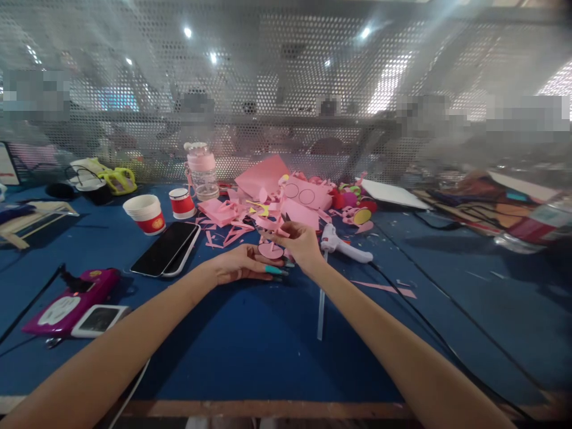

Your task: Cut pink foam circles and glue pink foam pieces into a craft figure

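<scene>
I hold the pink disc (270, 252) between my two hands, low over the table (250, 363) and in front of the paper pile (257, 179). It lies just beyond my left hand (243, 262), on the inner side, so the left is the nearer to its near edge; my left grip is closed around that edge, with the fingers reaching in from the left and partly under it. My right hand (300, 243) comes over from the right and higher up. Its grip is pinched, thumb against finger, on a narrow pink part (267, 245) just above the disc; whether that part is joined to the disc, I cannot tell. The disc shows as a flattened oval, its longer axis running across me from left to right, roughly along the line from one hand to the other, while the narrow part rises from its face toward my right fingertips. So one grip steadies from the side and below, the other from above. The glue gun (329, 238) rests just beside my right hand, on its outer side, handle off to the right and clear glue stick (320, 316) pointing toward me.
</scene>
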`<state>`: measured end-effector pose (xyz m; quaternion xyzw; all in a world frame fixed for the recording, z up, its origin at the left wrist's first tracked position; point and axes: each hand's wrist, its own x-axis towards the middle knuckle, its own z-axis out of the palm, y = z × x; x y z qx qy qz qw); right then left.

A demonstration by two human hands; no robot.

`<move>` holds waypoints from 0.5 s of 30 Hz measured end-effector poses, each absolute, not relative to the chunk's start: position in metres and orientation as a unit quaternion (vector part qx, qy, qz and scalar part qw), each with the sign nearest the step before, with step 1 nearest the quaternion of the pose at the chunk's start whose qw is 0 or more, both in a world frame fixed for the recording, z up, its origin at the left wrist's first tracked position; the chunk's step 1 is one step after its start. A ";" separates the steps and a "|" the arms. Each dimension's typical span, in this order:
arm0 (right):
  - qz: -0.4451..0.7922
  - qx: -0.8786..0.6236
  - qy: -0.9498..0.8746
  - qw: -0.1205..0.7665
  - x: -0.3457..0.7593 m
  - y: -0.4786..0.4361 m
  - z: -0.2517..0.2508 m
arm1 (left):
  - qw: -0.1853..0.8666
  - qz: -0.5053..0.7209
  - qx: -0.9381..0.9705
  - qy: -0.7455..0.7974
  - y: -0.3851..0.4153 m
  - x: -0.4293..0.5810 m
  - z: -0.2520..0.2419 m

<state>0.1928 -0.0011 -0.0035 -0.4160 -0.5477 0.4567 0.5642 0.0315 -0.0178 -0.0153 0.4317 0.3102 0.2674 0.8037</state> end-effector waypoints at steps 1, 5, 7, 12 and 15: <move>0.456 -0.418 -0.551 0.560 0.193 -0.002 -0.003 | 0.806 0.269 0.429 0.308 -0.017 0.031 -0.016; 0.446 -0.414 -0.569 0.553 0.193 -0.001 -0.004 | 0.809 0.270 0.420 0.309 -0.016 0.030 -0.018; 0.438 -0.414 -0.579 0.548 0.194 0.000 -0.006 | 0.804 0.264 0.431 0.313 -0.016 0.031 -0.019; 0.337 -0.443 -0.626 0.546 0.199 0.003 -0.010 | 0.664 0.369 0.538 0.366 -0.013 0.034 -0.020; 0.257 -0.453 -0.663 0.537 0.202 0.003 -0.010 | 0.531 0.488 0.570 0.393 -0.010 0.036 -0.021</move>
